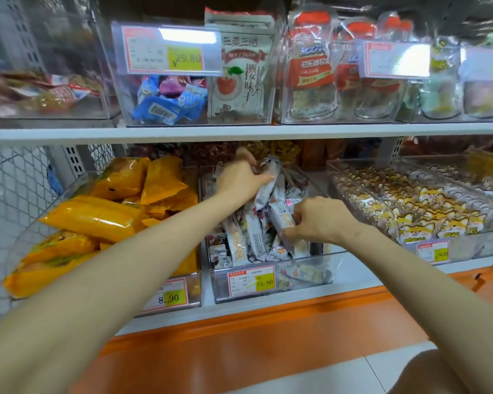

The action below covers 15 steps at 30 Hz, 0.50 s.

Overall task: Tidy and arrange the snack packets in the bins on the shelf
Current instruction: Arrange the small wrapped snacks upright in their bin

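One wide-angle view only, worn on the person's head, facing forward and slightly down at close range. It looks at a white two-tier metal shelf holding a clear plastic bin with a red-bordered price tag near centre. Both bare forearms reach in from the near edge; straight lines bow toward the frame edges.

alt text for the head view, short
Both hands reach into the middle clear bin of white snack packets: left hand lifts one packet, right hand grips another. Orange packets fill the neighbouring bin.
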{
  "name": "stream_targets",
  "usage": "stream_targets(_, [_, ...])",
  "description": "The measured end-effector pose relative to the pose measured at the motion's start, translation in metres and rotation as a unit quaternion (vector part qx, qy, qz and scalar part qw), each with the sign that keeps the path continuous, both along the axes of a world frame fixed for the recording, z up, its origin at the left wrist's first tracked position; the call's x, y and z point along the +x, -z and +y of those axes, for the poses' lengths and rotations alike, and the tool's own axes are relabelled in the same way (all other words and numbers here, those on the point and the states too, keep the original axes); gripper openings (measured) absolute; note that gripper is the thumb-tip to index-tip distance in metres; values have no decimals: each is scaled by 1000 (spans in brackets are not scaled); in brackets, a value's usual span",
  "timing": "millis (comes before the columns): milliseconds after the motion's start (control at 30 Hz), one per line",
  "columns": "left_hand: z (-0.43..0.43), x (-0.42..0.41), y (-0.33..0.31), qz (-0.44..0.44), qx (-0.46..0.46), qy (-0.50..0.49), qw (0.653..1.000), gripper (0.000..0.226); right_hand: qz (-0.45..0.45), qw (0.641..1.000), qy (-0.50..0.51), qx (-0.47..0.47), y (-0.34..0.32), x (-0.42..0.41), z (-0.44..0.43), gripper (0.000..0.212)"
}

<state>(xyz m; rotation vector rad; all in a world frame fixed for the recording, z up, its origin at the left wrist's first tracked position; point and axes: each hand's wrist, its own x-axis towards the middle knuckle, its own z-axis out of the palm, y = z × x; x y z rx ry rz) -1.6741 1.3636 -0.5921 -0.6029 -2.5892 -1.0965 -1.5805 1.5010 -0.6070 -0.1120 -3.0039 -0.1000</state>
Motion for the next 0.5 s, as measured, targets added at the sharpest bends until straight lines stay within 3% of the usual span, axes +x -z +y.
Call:
stream_targets(133, [19,-12,5,-3,-19,-16,1000,30,33,982,53,-177,-6,-5,15,31])
stream_targets(267, [19,-24,16,13,-89,-18,996,25,169,912,74,-366,-2,-16,33,34])
stream_targets(400, [6,-23,22,84,-181,58,978,48,260,865,91,-418,4,-31,38,32])
stream_targets(500, [-6,-21,15,48,-262,121,956,67,270,857,81,-431,8,-41,36,33])
